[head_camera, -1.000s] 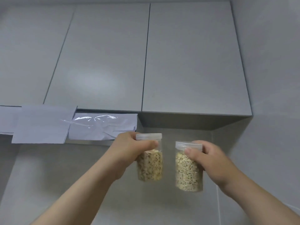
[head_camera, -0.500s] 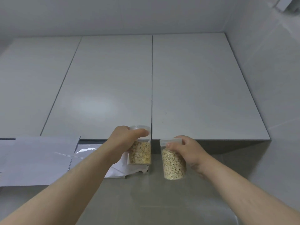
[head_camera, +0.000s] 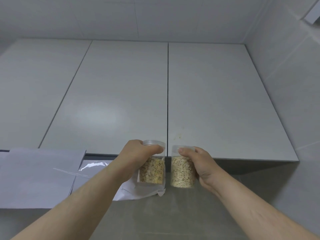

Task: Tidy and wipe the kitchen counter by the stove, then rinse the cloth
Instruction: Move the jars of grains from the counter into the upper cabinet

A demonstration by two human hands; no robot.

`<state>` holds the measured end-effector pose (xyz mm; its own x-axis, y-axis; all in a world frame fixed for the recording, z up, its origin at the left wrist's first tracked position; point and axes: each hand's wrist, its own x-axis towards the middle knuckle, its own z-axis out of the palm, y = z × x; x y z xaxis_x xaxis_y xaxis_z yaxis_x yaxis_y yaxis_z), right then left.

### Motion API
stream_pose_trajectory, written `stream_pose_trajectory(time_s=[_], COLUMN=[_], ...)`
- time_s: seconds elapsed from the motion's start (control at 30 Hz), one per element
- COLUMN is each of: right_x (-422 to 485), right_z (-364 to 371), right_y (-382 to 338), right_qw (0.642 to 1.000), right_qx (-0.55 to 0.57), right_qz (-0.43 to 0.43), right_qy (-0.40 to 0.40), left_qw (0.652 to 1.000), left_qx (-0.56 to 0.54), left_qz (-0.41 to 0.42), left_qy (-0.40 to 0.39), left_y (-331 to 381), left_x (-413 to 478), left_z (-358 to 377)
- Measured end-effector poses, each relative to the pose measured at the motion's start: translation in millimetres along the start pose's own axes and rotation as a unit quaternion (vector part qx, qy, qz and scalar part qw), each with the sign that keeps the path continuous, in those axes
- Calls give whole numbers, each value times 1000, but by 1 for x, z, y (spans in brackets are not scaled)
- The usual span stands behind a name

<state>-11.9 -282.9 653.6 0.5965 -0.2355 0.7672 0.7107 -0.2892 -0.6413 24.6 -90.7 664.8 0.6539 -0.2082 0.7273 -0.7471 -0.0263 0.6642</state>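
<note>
The left grip, a bare hand, is clamped around the upper part of a clear plastic jar. Its thumb lies across the front just under the clear lid and the fingers wrap round the far side. The right grip, also a bare hand, is clamped the same way on a second clear jar, with its thumb pressed on the lid rim. Both jars stand upright in the air, side by side with a narrow gap between them. Each is filled well over halfway with pale flaked grain. Both bare forearms reach up from the lower corners of the view.

The camera looks upward. The jars sit in front of the lower edge of a row of plain grey wall cabinets. The dark seam between the middle cabinet door and the right cabinet door runs down to the gap between the jars. All the doors in view are closed.

Behind the left forearm, below the cabinets, hang white paper sheets and a patch of shiny plastic film. A crumpled white edge shows just under the left jar. A grey back wall lies below the jars, and a pale tiled side wall rises on the right.
</note>
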Motion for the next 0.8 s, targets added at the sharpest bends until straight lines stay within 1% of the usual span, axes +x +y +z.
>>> stream_pose_trajectory(time_s=[0.17,0.3,0.5,0.63,0.8], right_x=[-8,-21,-49,-64,-81], right_z=[5,3,1,-3,-8], right_y=[-7,-13,-20,-29,-40], right_qw=[1000,998,991,986,983], right_qx=[20,33,90,118,126], right_qz=[-18,-47,-96,-111,-130], right_qy=[0,-16,-20,-30,-34], left_qw=[1000,1000,999,997,984], left_qx=[-16,-9,-31,-56,-154], left_qz=[8,17,24,39,32], left_qy=[-1,0,4,-30,-85], left_y=[0,3,14,30,50], left_x=[-1,-1,-3,-6,-11], left_z=[1,1,5,10,11])
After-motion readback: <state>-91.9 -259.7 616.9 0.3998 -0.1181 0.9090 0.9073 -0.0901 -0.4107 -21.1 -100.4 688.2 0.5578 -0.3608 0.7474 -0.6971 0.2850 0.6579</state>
